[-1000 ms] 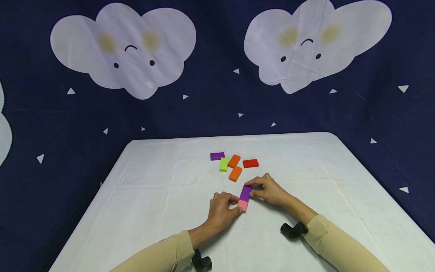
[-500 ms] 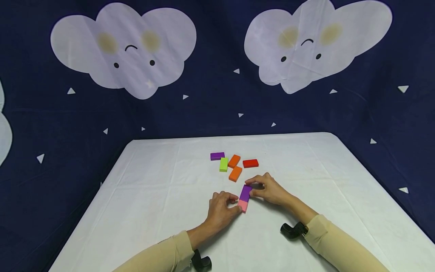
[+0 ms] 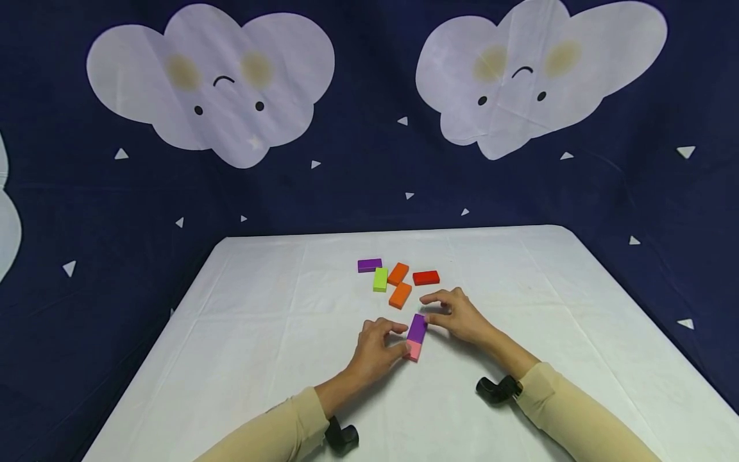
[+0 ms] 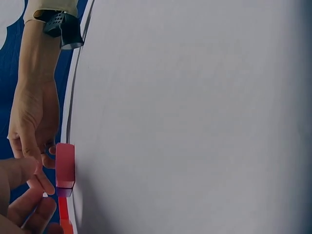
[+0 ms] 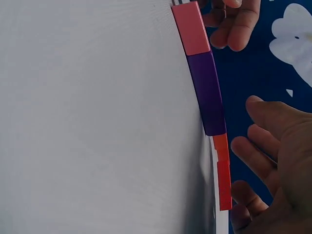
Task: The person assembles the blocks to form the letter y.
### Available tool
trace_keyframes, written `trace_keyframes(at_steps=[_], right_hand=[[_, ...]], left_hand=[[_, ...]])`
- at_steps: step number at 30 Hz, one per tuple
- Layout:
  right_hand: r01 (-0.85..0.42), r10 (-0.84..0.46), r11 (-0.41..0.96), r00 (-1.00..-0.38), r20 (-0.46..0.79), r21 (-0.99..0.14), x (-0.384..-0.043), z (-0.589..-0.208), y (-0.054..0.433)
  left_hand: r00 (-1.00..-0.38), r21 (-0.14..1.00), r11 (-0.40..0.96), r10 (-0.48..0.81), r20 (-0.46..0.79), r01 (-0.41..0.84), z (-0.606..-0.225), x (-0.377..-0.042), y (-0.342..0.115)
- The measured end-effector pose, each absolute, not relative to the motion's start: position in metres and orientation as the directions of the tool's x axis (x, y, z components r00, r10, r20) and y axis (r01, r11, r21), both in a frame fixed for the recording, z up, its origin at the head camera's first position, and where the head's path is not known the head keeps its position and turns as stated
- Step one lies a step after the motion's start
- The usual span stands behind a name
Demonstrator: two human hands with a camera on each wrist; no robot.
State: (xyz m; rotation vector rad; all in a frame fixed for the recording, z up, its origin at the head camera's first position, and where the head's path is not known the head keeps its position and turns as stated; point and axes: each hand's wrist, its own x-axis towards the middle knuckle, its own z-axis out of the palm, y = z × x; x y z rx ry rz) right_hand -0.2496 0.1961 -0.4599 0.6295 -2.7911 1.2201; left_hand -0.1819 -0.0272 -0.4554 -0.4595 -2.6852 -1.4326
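Observation:
A purple block and a pink block lie in one slanting line on the white table, their near ends meeting. My left hand is at their left side, thumb by the pink block and fingers spread. To the right of the purple block is my right hand, thumb close to its edge and index finger lifted away. In the right wrist view a gap shows between the right fingers and the purple block. From the left wrist, the pink block stands apart from the curved left fingers.
Farther back lie another purple block, a lime green block, two orange blocks and a red block. A dark blue cloth with clouds hangs behind the table.
My right hand has let go of the purple block and its fingers have spread and risen slightly. The left fingers have opened away from the pink block. Both blocks stay nearly in place.

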Motion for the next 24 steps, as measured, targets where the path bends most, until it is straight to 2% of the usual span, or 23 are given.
trace_keyframes(at_steps=[11, 24], right_hand=[[-0.281, -0.218, 0.624, -0.959, 0.183, -0.729, -0.255, -0.455, 0.193], [-0.307, -0.202, 0.627, -0.952, 0.231, -0.716, -0.260, -0.454, 0.194]], left_hand=[[-0.919, 0.791, 0.501, 0.346, 0.187, 0.350, -0.451, -0.190, -0.025], [-0.871, 0.693, 0.556, 0.436, 0.228, 0.460, -0.451, -0.199, -0.023]])
